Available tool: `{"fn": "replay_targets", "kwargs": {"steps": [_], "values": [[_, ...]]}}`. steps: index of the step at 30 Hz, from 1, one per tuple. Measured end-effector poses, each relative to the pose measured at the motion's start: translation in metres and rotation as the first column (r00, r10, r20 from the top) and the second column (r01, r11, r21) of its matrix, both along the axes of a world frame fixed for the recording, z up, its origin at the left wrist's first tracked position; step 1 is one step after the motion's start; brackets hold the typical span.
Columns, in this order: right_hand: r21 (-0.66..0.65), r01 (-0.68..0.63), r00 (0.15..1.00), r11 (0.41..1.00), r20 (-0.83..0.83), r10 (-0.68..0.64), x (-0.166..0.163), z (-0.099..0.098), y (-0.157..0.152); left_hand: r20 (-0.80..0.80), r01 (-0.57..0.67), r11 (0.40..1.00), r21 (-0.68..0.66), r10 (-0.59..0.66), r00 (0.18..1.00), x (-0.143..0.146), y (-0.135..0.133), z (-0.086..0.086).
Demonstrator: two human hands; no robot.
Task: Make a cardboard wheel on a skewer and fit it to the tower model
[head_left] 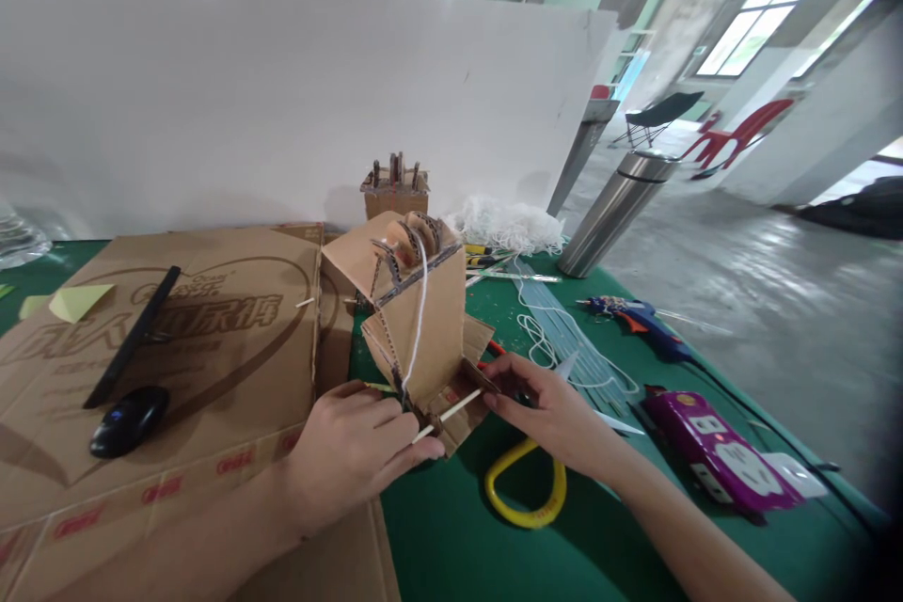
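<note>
A cardboard model (416, 320) with ridged wheels on top and a white string (418, 310) running down its face stands on the green mat. My left hand (353, 451) is closed at its lower left, fingers pinched around a thin wooden stick (451, 414) that passes under the model. My right hand (550, 414) is closed on the model's lower right flap, near the stick's other end. Yellow-handled scissors (526, 489) lie just under my right hand.
A flattened cardboard box (212, 339) at left carries a black ruler (134, 334) and black mouse (128, 419). A blue glue gun (639, 318), purple power strip (712, 451), steel flask (613, 212), white string pile (508, 224) and small cardboard holder (395, 190) lie around.
</note>
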State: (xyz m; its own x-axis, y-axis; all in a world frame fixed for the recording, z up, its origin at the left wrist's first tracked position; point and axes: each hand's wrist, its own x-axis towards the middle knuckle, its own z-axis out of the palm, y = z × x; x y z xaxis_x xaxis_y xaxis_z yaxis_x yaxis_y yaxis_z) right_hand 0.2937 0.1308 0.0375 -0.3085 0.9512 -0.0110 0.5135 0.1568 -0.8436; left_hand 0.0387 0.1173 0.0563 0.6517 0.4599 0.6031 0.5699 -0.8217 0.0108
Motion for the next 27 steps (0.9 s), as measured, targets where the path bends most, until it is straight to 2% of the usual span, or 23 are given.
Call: {"fn": "replay_targets", "kwargs": {"steps": [6,11,16,20,27], "values": [[-0.006,0.031,0.999,1.0,-0.022,-0.031,-0.005,0.0002,-0.0011,-0.003,0.023,1.0,-0.013,-0.023,1.0,0.001,-0.0002,0.0002],[0.001,0.029,0.999,1.0,-0.026,-0.029,-0.0057,-0.0049,-0.0012,0.014,-0.032,0.999,0.035,0.031,0.999,0.0022,-0.0003,0.0023],[-0.038,0.017,1.0,0.999,-0.01,-0.018,-0.0069,-0.0059,-0.0015,0.005,-0.07,0.997,0.021,0.07,0.998,0.0023,0.0028,0.0008],[-0.047,0.03,1.0,0.998,0.0,-0.03,-0.0077,-0.0021,-0.0016,-0.003,-0.049,0.998,-0.038,0.049,0.999,0.0025,0.0034,-0.001],[-0.036,0.022,0.999,0.999,0.04,-0.02,-0.0073,0.0,-0.0005,-0.05,0.02,0.974,-0.227,-0.033,0.998,-0.0012,-0.002,0.0035]]}}
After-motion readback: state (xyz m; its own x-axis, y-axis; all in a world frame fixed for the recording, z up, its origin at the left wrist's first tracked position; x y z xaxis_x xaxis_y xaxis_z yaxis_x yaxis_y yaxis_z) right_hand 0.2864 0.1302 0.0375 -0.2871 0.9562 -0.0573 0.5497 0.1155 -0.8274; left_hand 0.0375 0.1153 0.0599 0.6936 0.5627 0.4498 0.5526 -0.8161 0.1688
